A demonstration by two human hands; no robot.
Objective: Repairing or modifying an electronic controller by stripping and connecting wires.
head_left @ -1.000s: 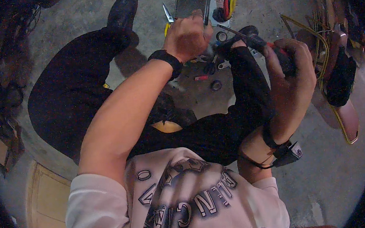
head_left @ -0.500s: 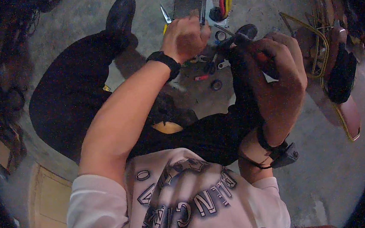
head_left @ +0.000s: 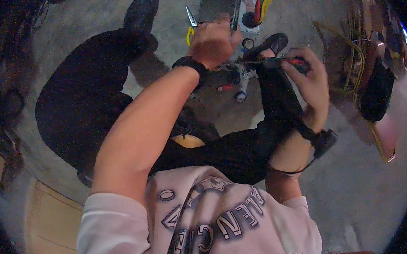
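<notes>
My left hand [head_left: 215, 39] is closed against the near end of a dark grey ribbed metal box [head_left: 217, 2]; its fingertips, and anything under them, are hidden. A screwdriver [head_left: 298, 62] with a red and black handle is held in my right hand [head_left: 313, 80], fingers bent round the handle. Its thin shaft points left, over the small items between my legs. Red, green, blue and yellow cables [head_left: 265, 0] run from the light-coloured side of the box. Scissors [head_left: 190, 19] with yellow handles lie just left of my left hand.
A roll of tape [head_left: 248, 43] lies by my right shoe [head_left: 273, 45]. Another roll [head_left: 240, 96] and a small red item [head_left: 224, 87] are on the concrete floor nearer me. To the right are yellow-edged frames [head_left: 350, 48] and a black object [head_left: 378, 94]. A wooden panel [head_left: 53, 224] is at lower left.
My right hand has swung down and the screwdriver now lies nearly level, its shaft pointing left. My left hand stays at the box. The whole view has shifted slightly.
</notes>
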